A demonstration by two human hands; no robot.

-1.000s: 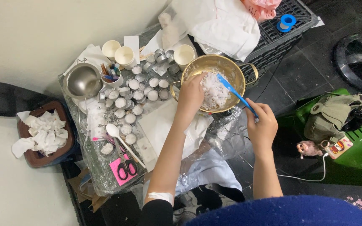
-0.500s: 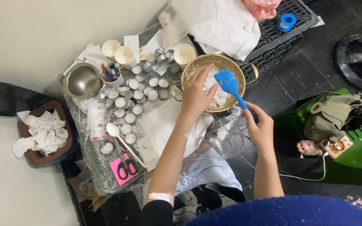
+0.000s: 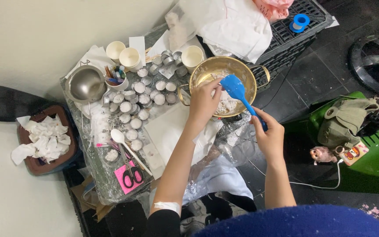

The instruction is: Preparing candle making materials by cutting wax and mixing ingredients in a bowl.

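Your right hand [image 3: 269, 137] is wrapped tight around the handle end of the blue silicone spatula [image 3: 241, 96], its soft blade over the round brass-coloured two-handled pan [image 3: 246, 74]. Your left hand [image 3: 205, 102], fingers curled, dips into the crumbly white flakes [image 3: 227, 105] there. The stuff looks light and brittle; keep your hold on the stiff handle.

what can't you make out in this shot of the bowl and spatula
Head view only:
- Left hand covers part of the gold bowl, hiding what its fingers touch.
- Right hand hides the blue spatula handle end.
- Small round tins: contents too small to identify.
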